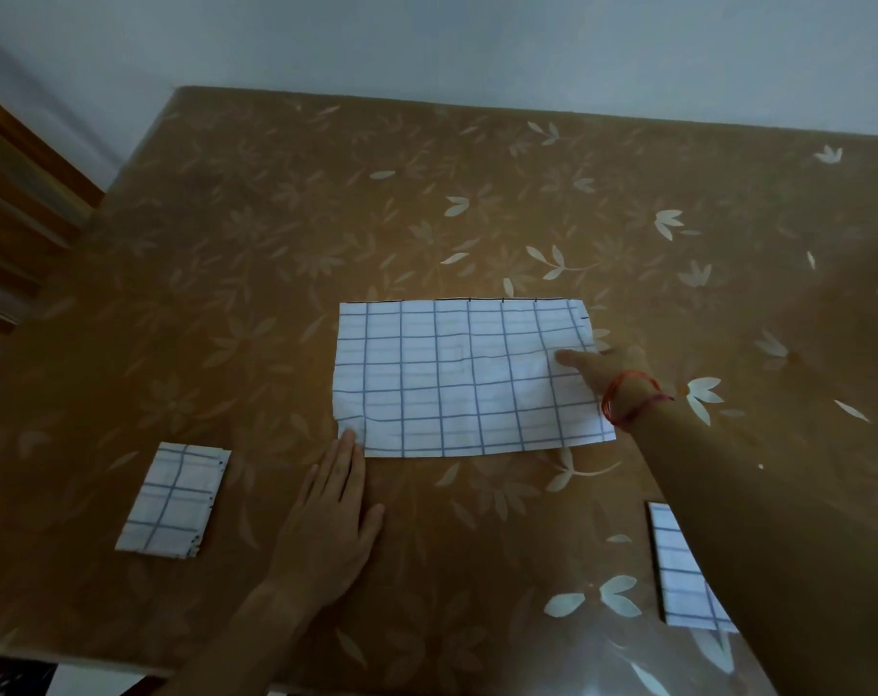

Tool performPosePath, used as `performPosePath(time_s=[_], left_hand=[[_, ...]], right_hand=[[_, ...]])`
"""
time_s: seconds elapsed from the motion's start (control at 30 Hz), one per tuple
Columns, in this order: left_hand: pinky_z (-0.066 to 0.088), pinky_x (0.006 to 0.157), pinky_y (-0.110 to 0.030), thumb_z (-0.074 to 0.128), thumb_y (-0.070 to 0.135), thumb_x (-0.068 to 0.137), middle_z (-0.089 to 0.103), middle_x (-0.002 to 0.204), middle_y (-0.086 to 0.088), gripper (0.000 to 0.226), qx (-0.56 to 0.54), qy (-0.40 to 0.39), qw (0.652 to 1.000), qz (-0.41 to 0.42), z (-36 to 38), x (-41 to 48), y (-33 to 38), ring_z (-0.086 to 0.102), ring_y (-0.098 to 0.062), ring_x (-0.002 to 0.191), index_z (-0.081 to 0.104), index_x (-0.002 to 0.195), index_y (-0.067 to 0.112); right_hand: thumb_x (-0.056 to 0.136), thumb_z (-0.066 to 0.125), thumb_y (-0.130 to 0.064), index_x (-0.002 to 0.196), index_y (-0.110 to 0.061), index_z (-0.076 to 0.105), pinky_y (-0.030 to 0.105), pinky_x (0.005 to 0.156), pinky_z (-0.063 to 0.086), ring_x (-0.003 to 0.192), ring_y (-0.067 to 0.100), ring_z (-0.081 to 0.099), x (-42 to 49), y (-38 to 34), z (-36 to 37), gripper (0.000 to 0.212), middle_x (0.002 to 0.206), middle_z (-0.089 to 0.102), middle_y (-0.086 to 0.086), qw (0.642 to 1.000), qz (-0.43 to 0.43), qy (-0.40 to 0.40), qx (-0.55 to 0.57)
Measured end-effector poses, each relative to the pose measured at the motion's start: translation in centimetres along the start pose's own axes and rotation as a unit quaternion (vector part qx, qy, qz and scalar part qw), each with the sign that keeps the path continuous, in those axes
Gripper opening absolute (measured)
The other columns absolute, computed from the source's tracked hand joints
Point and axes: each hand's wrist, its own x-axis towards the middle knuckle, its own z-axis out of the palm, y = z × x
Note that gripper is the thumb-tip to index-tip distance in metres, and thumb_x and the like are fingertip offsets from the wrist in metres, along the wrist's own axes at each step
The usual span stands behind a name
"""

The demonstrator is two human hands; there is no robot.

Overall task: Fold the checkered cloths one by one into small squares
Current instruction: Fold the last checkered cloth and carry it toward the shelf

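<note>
Checkered cloths, three on tabletop (276,218): big cloth (457,379) spread at centre, folded cloth (173,499) at 8 o'clock, third cloth (677,570) at 4 o'clock, part-hidden by forearm. Two hands, both flat with fingers straight: left hand (326,524) touches big cloth's 7 o'clock corner, right hand (602,366) rests on its 3 o'clock edge.

Left grip (334,504) lies flat, fingers straight and together; right grip (597,364) reaches forward, arm outstretched, fingers extended.

open cloth (467,379) on table (276,218) | folded cloth (173,499) left | third cloth (680,575) right
</note>
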Motion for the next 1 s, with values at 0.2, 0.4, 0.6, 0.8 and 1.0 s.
performPosePath(time_s=[0.2, 0.4, 0.6, 0.8, 1.0], left_hand=[[-0.004, 0.118, -0.022, 0.022, 0.058, 0.089, -0.004, 0.160, 0.006, 0.076, -0.052, 0.008, 0.999, -0.009, -0.2, 0.1, 0.1, -0.009, -0.003, 0.145, 0.002, 0.152, 0.020], [0.005, 0.114, -0.024, 0.055, 0.044, 0.089, 0.006, 0.159, -0.001, 0.085, -0.079, 0.017, 0.995, -0.051, -1.1, 0.6, 0.9, 0.009, -0.013, 0.146, 0.011, 0.153, 0.011], [0.010, 0.115, -0.028, 0.060, 0.032, 0.089, 0.004, 0.161, 0.000, 0.085, -0.110, 0.017, 0.994, 0.002, -2.3, 1.0, 4.5, 0.003, -0.011, 0.146, 0.006, 0.153, 0.016], [0.002, 0.117, -0.026, 0.054, 0.032, 0.092, 0.007, 0.161, -0.001, 0.077, -0.095, 0.021, 0.994, 0.057, -2.4, 1.8, 8.5, -0.001, -0.012, 0.147, 0.010, 0.153, 0.015], [0.014, 0.118, -0.033, 0.049, 0.018, 0.093, 0.021, 0.158, -0.007, 0.067, -0.036, 0.019, 0.998, 0.055, -1.4, 2.1, 8.6, 0.017, -0.022, 0.145, 0.017, 0.152, 0.011]], right_hand=[[0.083, 0.071, -0.020, 0.107, 0.000, 0.066, 0.022, 0.052, 0.041, 0.076, 0.020, 0.059, -0.3, 0.3, -1.1, 0.031, 0.097, 0.064, 0.011, 0.999, -0.014, 0.034, 0.032], [0.081, 0.070, -0.028, 0.089, -0.006, 0.070, 0.028, 0.069, 0.043, 0.082, 0.024, 0.061, -1.8, 2.2, -2.6, 0.024, 0.082, 0.064, 0.006, 0.993, -0.047, 0.109, 0.022], [0.079, 0.071, -0.012, 0.067, -0.012, 0.056, 0.022, 0.058, 0.045, 0.071, 0.020, 0.056, -5.0, 4.3, -1.9, 0.020, 0.070, 0.059, 0.003, 0.975, -0.010, 0.132, 0.180], [0.074, 0.072, -0.001, 0.089, 0.002, 0.062, 0.044, 0.064, 0.057, 0.071, 0.031, 0.063, -9.3, 6.6, 0.4, 0.018, 0.080, 0.062, 0.019, 0.960, 0.073, -0.020, 0.269], [0.081, 0.068, -0.001, 0.089, 0.003, 0.059, 0.036, 0.057, 0.057, 0.059, 0.024, 0.062, -12.6, 7.7, 0.6, 0.012, 0.073, 0.058, 0.014, 0.945, 0.079, -0.160, 0.274]])
